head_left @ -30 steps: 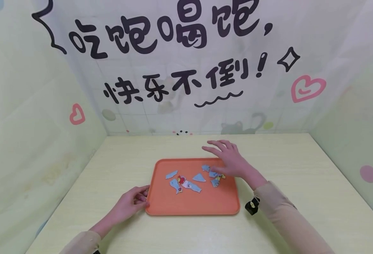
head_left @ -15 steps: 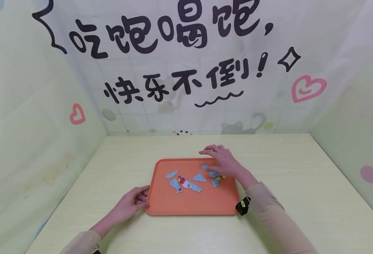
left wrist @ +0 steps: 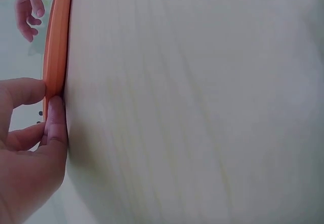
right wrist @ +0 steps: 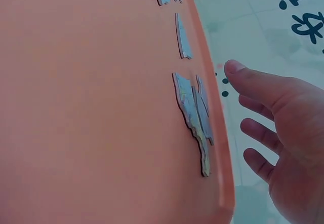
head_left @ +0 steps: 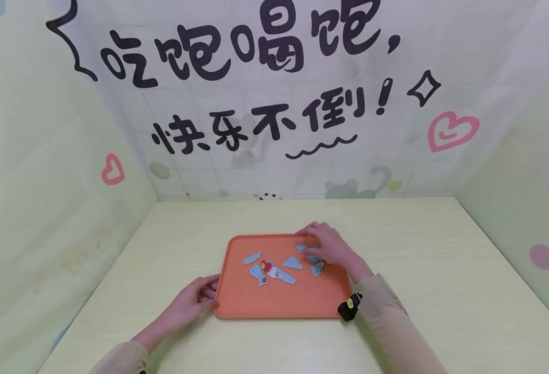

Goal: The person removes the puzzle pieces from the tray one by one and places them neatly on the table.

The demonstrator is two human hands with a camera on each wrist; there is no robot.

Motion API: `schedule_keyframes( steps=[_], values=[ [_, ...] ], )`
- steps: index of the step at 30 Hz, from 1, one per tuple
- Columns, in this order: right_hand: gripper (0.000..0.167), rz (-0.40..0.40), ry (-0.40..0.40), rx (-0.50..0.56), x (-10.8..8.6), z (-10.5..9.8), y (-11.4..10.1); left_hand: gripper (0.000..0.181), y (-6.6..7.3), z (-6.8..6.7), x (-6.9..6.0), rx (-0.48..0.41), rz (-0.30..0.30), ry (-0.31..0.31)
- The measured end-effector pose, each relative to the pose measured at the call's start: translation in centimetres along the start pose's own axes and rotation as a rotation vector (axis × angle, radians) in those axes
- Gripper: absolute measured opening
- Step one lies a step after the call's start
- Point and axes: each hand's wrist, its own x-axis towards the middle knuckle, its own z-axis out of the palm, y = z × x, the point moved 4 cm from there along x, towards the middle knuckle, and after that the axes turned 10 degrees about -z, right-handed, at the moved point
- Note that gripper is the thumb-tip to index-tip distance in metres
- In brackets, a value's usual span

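An orange tray (head_left: 274, 304) lies on the table with several irregular light-blue puzzle pieces on it. My left hand (head_left: 191, 302) holds the tray's left edge near the front corner; in the left wrist view its thumb and fingers (left wrist: 56, 115) meet at the orange rim. Over the back right of the tray is my right hand (head_left: 330, 245), fingers loosely bent and nothing between them. Below it lie a small blue piece (head_left: 301, 248) and a blue-and-yellow piece (head_left: 316, 270), partly covered by the hand. The right wrist view shows the hand (right wrist: 288, 117) apart from the pieces (right wrist: 186, 97).
Left of the tray's middle lie a piece with a red figure (head_left: 267, 266), a long blue piece (head_left: 284, 276) and a thin blue piece (head_left: 252, 257). A triangular piece (head_left: 293, 262) is near the centre. A printed cloth (head_left: 256, 171) hangs behind the pale wooden table (head_left: 443, 270).
My right hand has moved left and lower over the tray's back right, closer to the pieces. The left hand and the pieces have stayed in place.
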Motion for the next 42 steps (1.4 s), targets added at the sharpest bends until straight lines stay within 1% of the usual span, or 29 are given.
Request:
schedule_keyframes(
  steps=[6, 15, 26, 30, 32, 37, 42],
  values=[
    [0.041, 0.014, -0.024, -0.016, 0.2, 0.4, 0.5, 0.063, -0.2, 0.0, 0.1, -0.008, -0.027, 0.005],
    [0.037, 0.094, -0.088, -0.015, 0.7, 1.1, 1.2, 0.064, -0.2, 0.1, 0.0, -0.030, -0.035, -0.006],
    [0.026, 0.121, -0.118, -0.047, 1.0, 1.5, 0.9, 0.064, -0.1, 0.1, 0.0, -0.036, -0.040, -0.013],
    [0.024, 0.143, -0.137, -0.038, 1.4, 1.6, 1.0, 0.064, 0.1, 0.1, 0.0, -0.034, -0.037, -0.014],
    [0.024, 0.153, -0.144, -0.016, 1.4, 1.7, 0.9, 0.064, 0.1, 0.1, 0.0, -0.031, -0.037, -0.013],
    [0.020, 0.152, -0.156, 0.007, 1.6, 1.9, 0.6, 0.064, 0.2, 0.1, -0.2, -0.030, -0.045, -0.009],
    [0.016, 0.142, -0.169, -0.003, 1.6, 1.9, 0.4, 0.064, 0.2, 0.1, -0.2, -0.035, -0.055, -0.002]
  ],
)
